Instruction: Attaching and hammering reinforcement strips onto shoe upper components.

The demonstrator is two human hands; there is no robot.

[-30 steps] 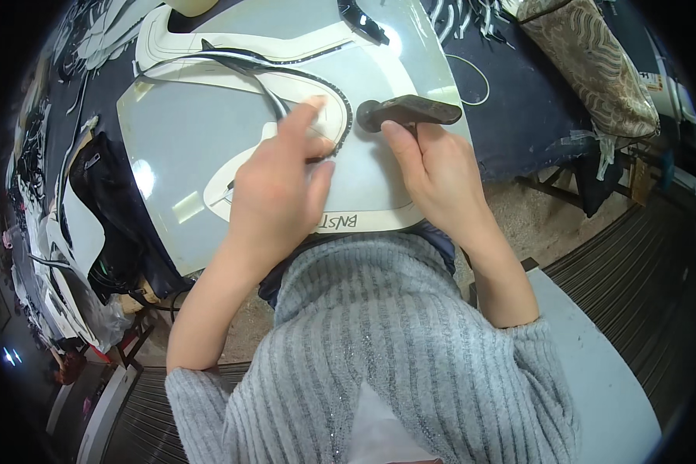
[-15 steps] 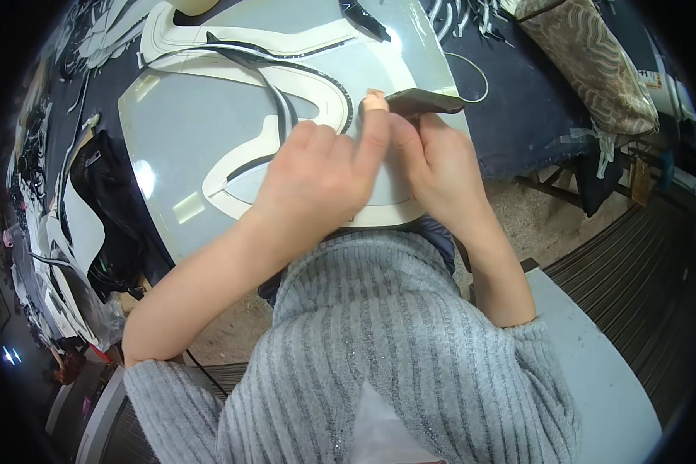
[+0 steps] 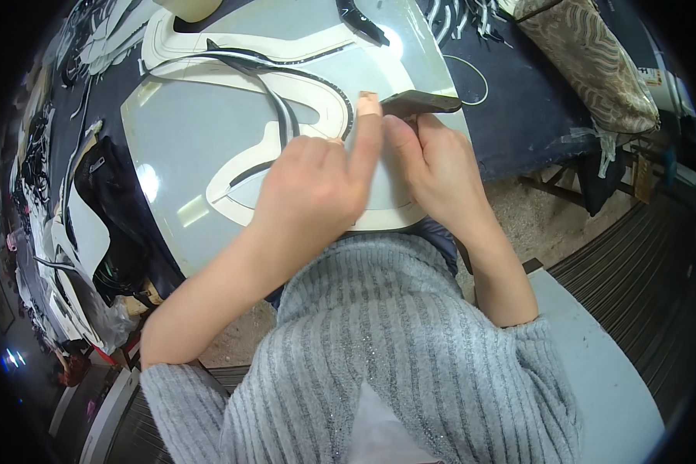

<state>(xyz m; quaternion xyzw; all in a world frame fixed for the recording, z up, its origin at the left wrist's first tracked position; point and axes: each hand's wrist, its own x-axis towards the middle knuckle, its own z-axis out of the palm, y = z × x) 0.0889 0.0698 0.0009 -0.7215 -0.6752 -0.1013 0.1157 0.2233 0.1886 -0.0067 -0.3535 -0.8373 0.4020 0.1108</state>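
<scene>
A cream curved cut-out piece (image 3: 317, 93) with a black edging strip (image 3: 282, 104) lies on a pale grey glossy board (image 3: 193, 147). My left hand (image 3: 321, 182) rests flat on the piece, its forefinger stretched out to the piece's right edge. My right hand (image 3: 433, 166) is beside it, fingers closed on a dark flat tool (image 3: 421, 100) whose head sticks out to the right over the board's edge. The two hands touch at the fingertips.
A dark blue cloth (image 3: 510, 93) covers the table under the board. Black and white cut pieces (image 3: 93, 224) are heaped at the left. A patterned beige roll (image 3: 588, 62) lies at the upper right. A pale blue seat edge (image 3: 595, 356) shows at lower right.
My left hand slid right across the cream piece and stretched its forefinger up to the dark tool. My right hand stayed on the tool, which shifted slightly up.
</scene>
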